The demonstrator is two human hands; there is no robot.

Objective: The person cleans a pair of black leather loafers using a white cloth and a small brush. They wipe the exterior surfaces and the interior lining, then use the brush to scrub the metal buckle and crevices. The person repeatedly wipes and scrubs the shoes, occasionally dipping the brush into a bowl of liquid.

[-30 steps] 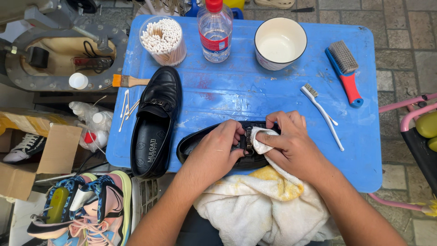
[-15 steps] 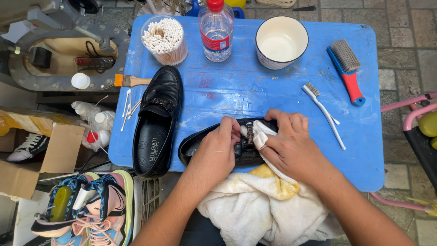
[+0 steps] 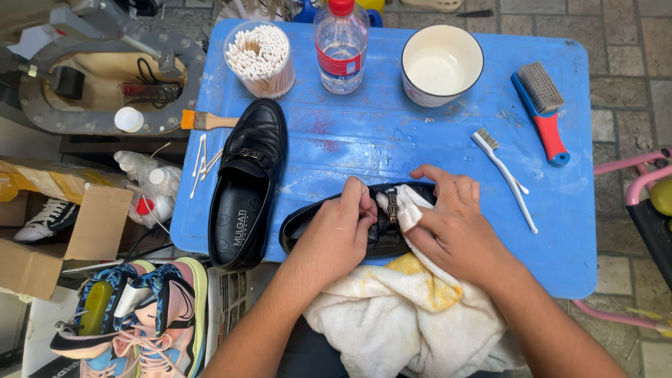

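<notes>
A black loafer (image 3: pixel 308 222) lies on its side at the front edge of a blue plastic table (image 3: pixel 392 140). My left hand (image 3: pixel 336 234) grips its middle from the left, fingers on the metal buckle. My right hand (image 3: pixel 451 227) presses a corner of a white, yellow-stained cloth (image 3: pixel 399 315) against the buckle area of the shoe. Most of the cloth hangs down over my lap. The second black loafer (image 3: pixel 246 183) stands upright at the table's left side, opening toward me.
On the table are a cup of cotton swabs (image 3: pixel 260 57), a water bottle (image 3: pixel 340 43), a white bowl (image 3: pixel 441 64), a red-handled brush (image 3: pixel 542 108), a white toothbrush (image 3: pixel 504 176) and a small paintbrush (image 3: pixel 206 120). Colourful sneakers (image 3: pixel 136 318) and cardboard boxes (image 3: pixel 63 231) sit on the floor at left.
My right hand has shifted the cloth slightly over the buckle; my left hand keeps its grip on the shoe. The view has drifted a little.
</notes>
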